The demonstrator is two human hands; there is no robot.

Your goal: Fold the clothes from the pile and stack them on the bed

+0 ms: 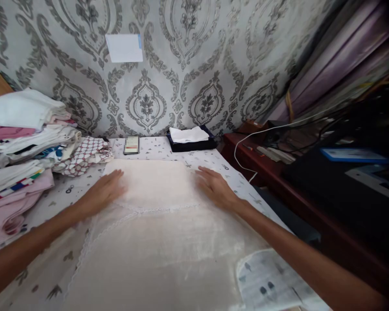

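Observation:
A thin cream cloth garment [168, 246] with narrow lace trim is spread over a printed sheet, its upper part folded into a flat rectangle. At the left edge of that rectangle is my left hand [112, 190], fingers stretched forward and slightly blurred. My right hand [214, 185] lies by the opposite edge, fingers extended, palm down. Neither hand grips the cloth; whether the palms press on it I cannot tell. Near the lower right, a curved edge of the garment leaves the patterned sheet [272, 276] showing.
Piled folded clothes [35, 138] stand at the left. Against the patterned wall lie a phone-like dark rectangle [131, 145] and a dark folded cloth [194, 146] topped by a white cloth [188, 134]. A dark red wooden desk [298, 194] with a white cable [246, 142] borders the right.

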